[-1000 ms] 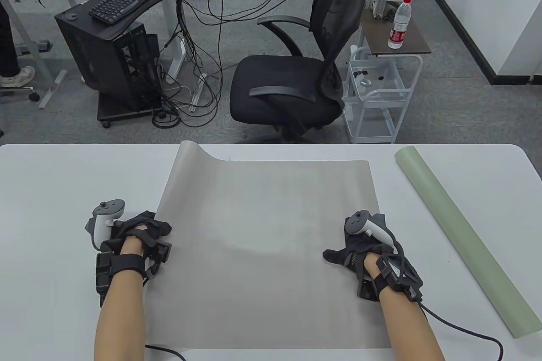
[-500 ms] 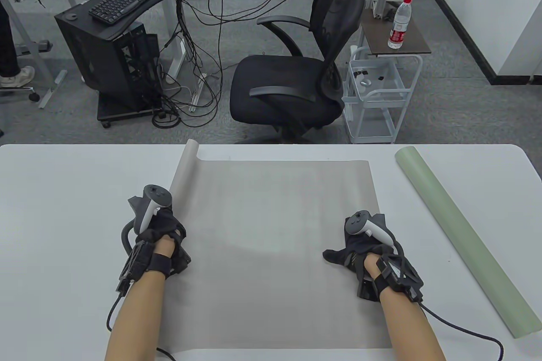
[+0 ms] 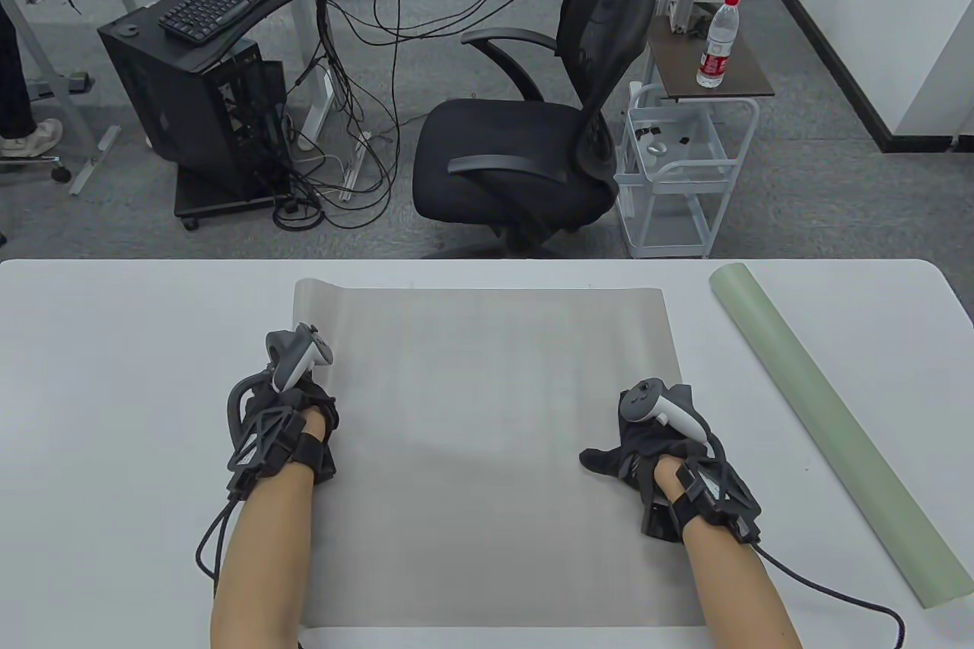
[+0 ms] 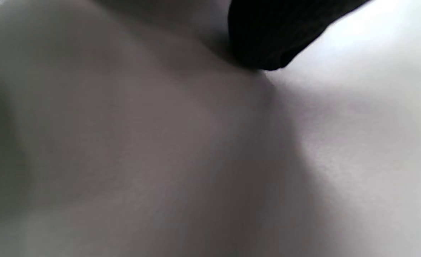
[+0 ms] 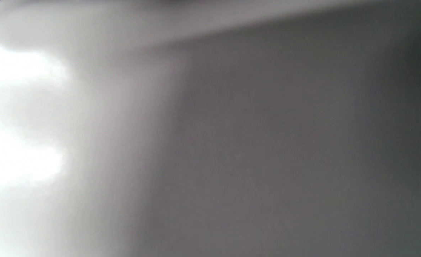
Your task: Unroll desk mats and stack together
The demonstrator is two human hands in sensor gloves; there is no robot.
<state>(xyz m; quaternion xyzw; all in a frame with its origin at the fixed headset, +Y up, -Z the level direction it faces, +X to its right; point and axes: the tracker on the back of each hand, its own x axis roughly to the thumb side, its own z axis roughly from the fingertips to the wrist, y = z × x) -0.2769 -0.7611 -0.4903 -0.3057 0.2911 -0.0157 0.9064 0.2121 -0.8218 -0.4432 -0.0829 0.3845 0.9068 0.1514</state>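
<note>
A grey desk mat (image 3: 494, 443) lies unrolled on the white table (image 3: 114, 375); its far left corner (image 3: 312, 299) still lifts a little. My left hand (image 3: 304, 405) presses on the mat's left edge, its fingers hidden under the tracker. In the left wrist view a dark gloved fingertip (image 4: 267, 39) touches the grey mat (image 4: 124, 142). My right hand (image 3: 647, 443) rests flat on the mat near its right edge, thumb spread to the left. A pale green mat (image 3: 829, 436) lies rolled up, slanting along the table's right side. The right wrist view shows only blurred grey mat (image 5: 267, 142).
Cables run from both wrists over the table's near edge. Beyond the far edge stand a black office chair (image 3: 533, 147), a white wire cart (image 3: 677, 177) and a side shelf with a water bottle (image 3: 717, 44).
My left hand moved from the table onto the mat's left edge. That edge curled up and inward, then lay back out flatter. The right hand stayed put.
</note>
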